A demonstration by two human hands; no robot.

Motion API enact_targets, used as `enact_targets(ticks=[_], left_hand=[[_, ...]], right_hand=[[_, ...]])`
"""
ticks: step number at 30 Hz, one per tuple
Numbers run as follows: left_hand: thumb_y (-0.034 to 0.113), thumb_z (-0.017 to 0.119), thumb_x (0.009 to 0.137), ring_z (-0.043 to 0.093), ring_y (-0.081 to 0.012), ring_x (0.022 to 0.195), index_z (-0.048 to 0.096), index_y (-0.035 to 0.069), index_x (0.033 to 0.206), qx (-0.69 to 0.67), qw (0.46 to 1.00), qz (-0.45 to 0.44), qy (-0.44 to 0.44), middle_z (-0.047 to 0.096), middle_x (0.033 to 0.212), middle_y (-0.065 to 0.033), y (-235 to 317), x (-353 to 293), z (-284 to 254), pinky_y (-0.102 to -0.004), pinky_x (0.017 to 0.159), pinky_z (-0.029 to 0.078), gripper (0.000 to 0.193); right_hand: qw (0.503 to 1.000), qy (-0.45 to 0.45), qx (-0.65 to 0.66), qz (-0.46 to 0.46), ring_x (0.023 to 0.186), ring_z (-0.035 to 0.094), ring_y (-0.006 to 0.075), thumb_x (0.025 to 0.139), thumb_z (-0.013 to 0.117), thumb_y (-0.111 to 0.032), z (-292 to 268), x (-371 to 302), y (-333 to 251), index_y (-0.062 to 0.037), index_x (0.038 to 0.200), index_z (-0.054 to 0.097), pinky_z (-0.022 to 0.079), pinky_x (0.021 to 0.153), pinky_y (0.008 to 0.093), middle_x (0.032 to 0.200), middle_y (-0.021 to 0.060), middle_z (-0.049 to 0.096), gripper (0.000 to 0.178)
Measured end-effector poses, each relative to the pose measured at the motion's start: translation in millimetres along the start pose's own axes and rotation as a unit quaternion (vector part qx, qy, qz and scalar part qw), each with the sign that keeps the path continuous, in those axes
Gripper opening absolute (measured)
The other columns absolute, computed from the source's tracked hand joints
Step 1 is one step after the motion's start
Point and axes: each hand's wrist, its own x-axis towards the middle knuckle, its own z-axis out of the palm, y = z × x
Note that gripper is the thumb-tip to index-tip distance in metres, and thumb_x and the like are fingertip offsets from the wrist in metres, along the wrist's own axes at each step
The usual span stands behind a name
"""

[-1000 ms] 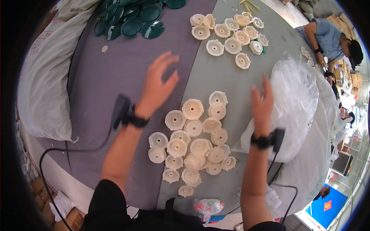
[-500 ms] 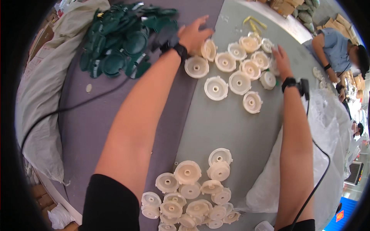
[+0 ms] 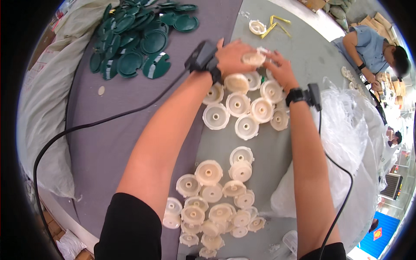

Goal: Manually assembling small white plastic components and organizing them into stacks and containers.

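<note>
Two hands meet around the far group of off-white round plastic caps (image 3: 238, 104), which have a raised hub and small tabs at the rim. My left hand (image 3: 234, 56) lies at the group's far left side, fingers stretched to the right and partly hidden. Facing it from the right, my right hand (image 3: 281, 71) has its fingers extended and touches the group's far edge. Between the fingertips a tilted cap (image 3: 253, 58) stands on edge; neither hand visibly grips it. Several caps in this group overlap or touch.
Green discs (image 3: 154, 41) are heaped at the far left. A second group of caps (image 3: 209, 172) lies near me. One cap (image 3: 257, 27) sits beside yellow strips (image 3: 275, 25). Clear plastic bags (image 3: 342, 130) line the right side. Another person (image 3: 368, 52) sits at far right.
My hands have come closer together, the right one moving left. The far caps have been drawn toward me into a tighter group, leaving one cap behind near the yellow strips.
</note>
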Motion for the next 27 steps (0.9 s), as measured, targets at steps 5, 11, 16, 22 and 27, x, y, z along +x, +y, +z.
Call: enact_targets(ticks=[5,11,16,22,27], left_hand=[[0.05,0.065,0.069,0.032,-0.0243,0.131,0.05,0.021,0.125,-0.035,0.999,0.005,-0.032,0.045,0.134,-0.004,37,-93,-5,-0.0592,0.104,0.016,0.065],[0.044,0.064,0.073,0.038,-0.0241,0.127,0.053,0.018,0.121,-0.045,0.994,-0.002,-0.1,0.048,0.131,-0.0054,86,-205,-19,-0.0531,0.103,0.025,0.056],[0.035,0.062,0.078,0.047,-0.0261,0.118,0.053,0.013,0.121,-0.135,0.979,-0.027,-0.148,0.051,0.126,-0.0078,113,-278,-46,-0.0392,0.098,0.037,0.049],[0.029,0.065,0.076,0.041,-0.0289,0.122,0.049,0.013,0.126,-0.129,0.988,-0.026,0.075,0.048,0.13,-0.0132,126,-387,-45,-0.0447,0.098,0.033,0.055],[0.026,0.068,0.072,0.024,-0.0387,0.131,0.034,0.018,0.138,-0.05,0.955,-0.26,0.132,0.027,0.143,-0.015,121,-459,-30,-0.0479,0.104,0.024,0.074]], right_hand=[[0.998,-0.028,-0.038,0.04,0.132,0.029,0.0307,0.078,0.064,-0.03,17,-97,-64,-0.0257,0.112,0.063,0.001,0.106,0.0595,0.133,0.001,0.049,0.034],[0.994,-0.025,0.071,0.082,0.127,0.037,0.0299,0.08,0.064,-0.026,28,-223,-139,-0.0148,0.11,0.063,0.021,0.107,0.045,0.132,0.0063,0.049,0.032],[0.996,-0.008,0.076,0.055,0.123,0.041,0.0297,0.08,0.064,-0.021,36,-296,-196,-0.0104,0.108,0.062,0.031,0.102,0.0396,0.132,0.0104,0.048,0.03],[0.996,0.088,-0.01,0.002,0.122,0.041,0.0327,0.078,0.067,-0.021,45,-395,-230,-0.0097,0.119,0.056,0.031,0.102,0.0401,0.131,0.0146,0.048,0.044],[0.949,0.263,-0.029,0.174,0.124,0.038,0.0327,0.078,0.067,-0.025,61,-484,-218,-0.0075,0.126,0.049,0.03,0.103,0.0404,0.133,0.0196,0.043,0.054]])
